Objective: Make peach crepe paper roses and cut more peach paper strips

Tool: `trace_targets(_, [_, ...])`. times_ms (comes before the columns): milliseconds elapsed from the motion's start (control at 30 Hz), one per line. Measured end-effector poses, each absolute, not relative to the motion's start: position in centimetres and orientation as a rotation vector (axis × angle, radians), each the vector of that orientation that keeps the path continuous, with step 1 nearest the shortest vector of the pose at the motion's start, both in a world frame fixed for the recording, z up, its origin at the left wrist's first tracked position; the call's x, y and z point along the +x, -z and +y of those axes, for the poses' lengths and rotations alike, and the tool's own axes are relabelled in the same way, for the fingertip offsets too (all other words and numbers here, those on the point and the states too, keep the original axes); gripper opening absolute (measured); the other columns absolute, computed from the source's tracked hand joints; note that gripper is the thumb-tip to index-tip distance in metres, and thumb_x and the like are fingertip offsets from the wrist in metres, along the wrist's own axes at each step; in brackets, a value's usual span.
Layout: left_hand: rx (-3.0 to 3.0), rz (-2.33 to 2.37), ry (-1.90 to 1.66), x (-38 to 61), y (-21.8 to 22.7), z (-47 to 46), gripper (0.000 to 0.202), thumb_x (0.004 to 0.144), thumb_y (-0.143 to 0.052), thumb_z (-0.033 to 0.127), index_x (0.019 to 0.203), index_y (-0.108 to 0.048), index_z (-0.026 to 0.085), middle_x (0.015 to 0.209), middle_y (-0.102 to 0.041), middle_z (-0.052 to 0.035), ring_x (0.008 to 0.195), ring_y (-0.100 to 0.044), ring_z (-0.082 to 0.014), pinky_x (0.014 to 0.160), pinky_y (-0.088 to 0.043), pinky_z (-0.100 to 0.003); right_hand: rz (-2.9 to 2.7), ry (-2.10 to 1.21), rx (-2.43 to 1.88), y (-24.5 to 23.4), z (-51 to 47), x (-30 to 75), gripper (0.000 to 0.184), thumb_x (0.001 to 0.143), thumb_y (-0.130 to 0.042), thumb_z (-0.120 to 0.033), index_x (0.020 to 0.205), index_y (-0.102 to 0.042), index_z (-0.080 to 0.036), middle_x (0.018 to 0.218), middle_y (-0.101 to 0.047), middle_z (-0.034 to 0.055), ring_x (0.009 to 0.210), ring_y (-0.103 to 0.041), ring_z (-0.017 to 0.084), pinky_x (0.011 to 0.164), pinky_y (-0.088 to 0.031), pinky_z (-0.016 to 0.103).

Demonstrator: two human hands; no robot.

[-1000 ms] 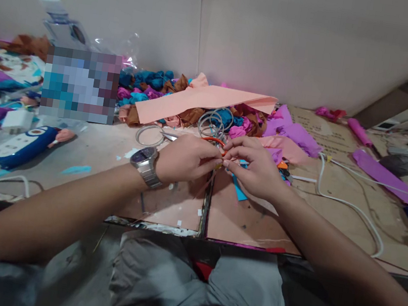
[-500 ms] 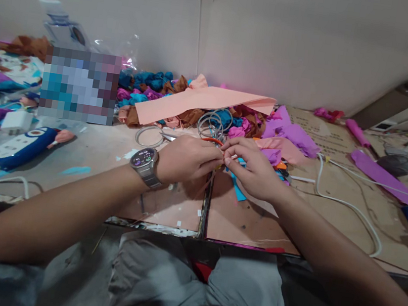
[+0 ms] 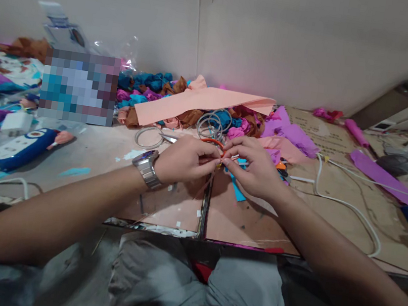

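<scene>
My left hand (image 3: 191,159) and my right hand (image 3: 253,168) meet over the seam between two boards, thumbs and fingertips pinched close together. Between them is something small, mostly hidden by the fingers, too small to name. Just behind the fingertips lie scissors with orange handles (image 3: 216,142), their blades pointing left under my left hand. Loops of grey wire (image 3: 208,123) rest behind the hands, and another wire ring (image 3: 148,137) lies left of the blades. A blue strip (image 3: 237,188) sits beneath my right hand.
A folded peach crepe paper sheet (image 3: 204,103) lies over crumpled paper flowers (image 3: 153,81) along the wall. Blue power strip (image 3: 22,149) at left; white cable (image 3: 350,203), purple paper (image 3: 387,180) and a leaning grey metal cylinder (image 3: 400,98) at right.
My left wrist has turned, so the watch face now points away. The left fingers have shifted slightly and its thumb shows more. The right hand stays almost in place.
</scene>
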State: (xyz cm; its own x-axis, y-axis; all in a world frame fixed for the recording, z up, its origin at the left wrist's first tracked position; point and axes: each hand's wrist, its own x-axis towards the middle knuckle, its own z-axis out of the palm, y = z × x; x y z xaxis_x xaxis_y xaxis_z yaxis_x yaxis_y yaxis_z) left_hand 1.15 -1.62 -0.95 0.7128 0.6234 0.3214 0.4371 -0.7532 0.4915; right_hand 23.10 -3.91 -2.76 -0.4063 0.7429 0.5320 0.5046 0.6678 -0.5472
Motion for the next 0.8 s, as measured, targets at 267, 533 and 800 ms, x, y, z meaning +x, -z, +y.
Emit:
trace_targets(267, [2.466, 0.790, -0.674, 1.20, 0.98, -1.82, 0.027, 0.095, -0.055, 0.032, 0.091, -0.076, 0.015, 0.076, -0.073, -0.0026, 0.064, -0.059, -0.0117, 0.065, -0.039, -0.023, -2.141, -0.309, -0.943, 2.68, -4.20, 22.67, 0.008, 0.092, -0.058, -0.016, 0.086, -0.061, -0.022, 0.103, -0.068, 0.0074, 0.103, -0.059, 0.023, 0.094, -0.044, 0.043])
trace_targets(533, [2.321, 0.779, -0.584, 1.23, 0.81, -1.69, 0.035, 0.098, -0.052, 0.036, 0.083, -0.072, 0.013, 0.069, -0.066, -0.0013, 0.064, -0.054, -0.0114, 0.062, -0.039, -0.022, -2.122, -0.318, -0.978, 2.88, -4.21, 22.88, 0.009, 0.093, -0.058, -0.016, 0.086, -0.061, -0.021, 0.105, -0.068, 0.0079, 0.103, -0.059, 0.023, 0.095, -0.043, 0.042])
trace_targets(800, [2.167, 0.773, -0.532, 1.20, 0.62, -1.37, 0.037, 0.098, -0.053, 0.041, 0.084, -0.072, 0.012, 0.072, -0.071, -0.0030, 0.063, -0.062, -0.0125, 0.059, -0.043, -0.021, -2.074, -0.300, -1.056, 2.98, -4.02, 23.14, 0.005, 0.093, -0.066, -0.024, 0.090, -0.068, -0.022, 0.103, -0.070, 0.0062, 0.105, -0.060, 0.024, 0.094, -0.042, 0.043])
